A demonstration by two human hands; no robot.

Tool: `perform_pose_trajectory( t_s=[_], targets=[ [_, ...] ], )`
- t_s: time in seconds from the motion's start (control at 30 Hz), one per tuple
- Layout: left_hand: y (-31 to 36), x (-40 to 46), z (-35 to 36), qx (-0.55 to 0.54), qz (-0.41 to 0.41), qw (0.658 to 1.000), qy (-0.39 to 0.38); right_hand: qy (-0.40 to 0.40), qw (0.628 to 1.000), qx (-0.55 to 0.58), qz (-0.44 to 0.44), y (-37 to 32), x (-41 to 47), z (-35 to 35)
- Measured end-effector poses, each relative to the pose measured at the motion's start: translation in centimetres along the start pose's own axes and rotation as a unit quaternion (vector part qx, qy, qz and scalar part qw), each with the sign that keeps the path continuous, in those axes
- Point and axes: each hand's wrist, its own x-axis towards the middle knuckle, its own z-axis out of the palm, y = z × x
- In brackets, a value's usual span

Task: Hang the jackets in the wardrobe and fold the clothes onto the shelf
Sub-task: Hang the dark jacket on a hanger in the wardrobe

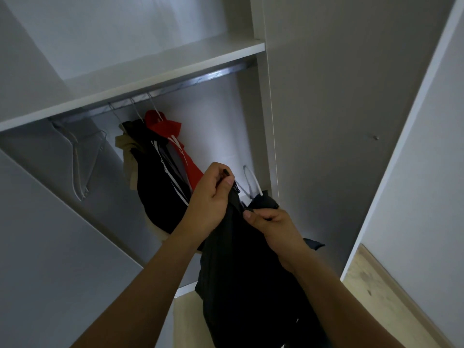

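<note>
- Two bare hands work at a black jacket (246,285) held up in front of an open white wardrobe (271,121), seen from a head-worn camera tilted upward.
- Left hand (211,197), its grip closed, pinches a small dark zipper pull between thumb and fingers at the top of the jacket's front edge.
- Right hand (273,227), fingers curled, grips the jacket's fabric just below the collar, close beside the left hand.
- Jacket hangs down between both forearms, its collar set on a white hanger (251,184) whose hook rises just above the hands, not yet on the rail.
- Metal rail (195,80) runs under a bare white shelf (150,71) in the upper part of the wardrobe.
- Three garments already hang from the rail on wire hooks: a red hoodie (165,126), a black jacket with white stripes (155,187) and a beige garment (128,151), bunched together just left of the hands.
- Several empty hangers (80,162) dangle at the rail's left end, well apart from the hung clothes.
- Light wooden flooring (371,285) shows at lower right, beside the wardrobe's open door (406,136).
</note>
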Motion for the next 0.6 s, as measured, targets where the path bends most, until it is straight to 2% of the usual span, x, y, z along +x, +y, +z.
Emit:
perform_pose_trajectory(
  t_s=[0.1,0.33,0.6],
  targets=[
    [0.0,-0.3,0.0,-0.013,-0.001,1.000,0.001,0.022,0.999,0.027,0.008,0.1,0.1,-0.2],
    [-0.1,-0.2,1.0,-0.025,-0.003,1.000,0.005,-0.083,0.996,0.035,-0.009,-0.2,-0.1,0.3],
    [-1.2,-0.1,0.9,-0.001,-0.009,1.000,0.001,-0.077,0.996,0.022,-0.032,-0.5,-0.3,0.2]
  ],
)
